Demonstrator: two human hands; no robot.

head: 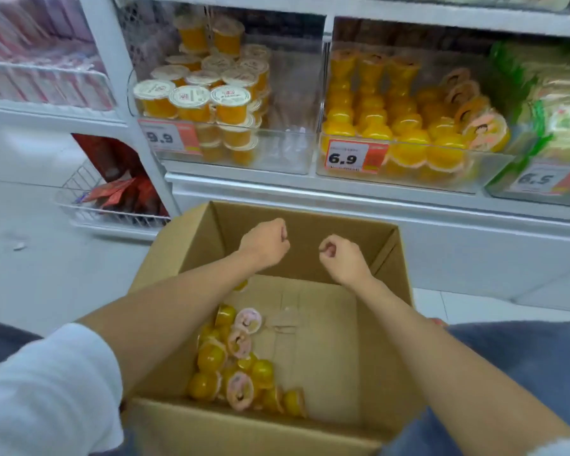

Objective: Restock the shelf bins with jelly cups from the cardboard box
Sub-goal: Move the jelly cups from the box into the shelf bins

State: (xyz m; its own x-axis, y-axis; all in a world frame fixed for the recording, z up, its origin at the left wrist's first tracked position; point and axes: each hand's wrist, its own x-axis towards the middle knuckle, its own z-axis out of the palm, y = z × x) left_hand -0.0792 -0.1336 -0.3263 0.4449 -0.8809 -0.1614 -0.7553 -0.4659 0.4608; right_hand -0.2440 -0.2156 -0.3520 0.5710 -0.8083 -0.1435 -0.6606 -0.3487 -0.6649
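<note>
An open cardboard box [313,225] sits in front of me on the floor. Several yellow jelly cups [234,360] with pink lids lie in its left half. My left hand [265,241] and my right hand [341,256] hover above the box's far wall, both with fingers curled into fists and nothing visible in them. Above, a clear shelf bin [408,172] marked 6.9 holds many of the same small yellow cups. A second clear bin [277,153] marked 9.9 holds taller orange cups with white lids on its left side.
A bin [540,189] with green packets stands at the far right. A wire basket [112,212] with red packets sits low on the left. Pink packets [37,70] fill the upper left shelf. My knees in blue cloth [524,360] flank the box.
</note>
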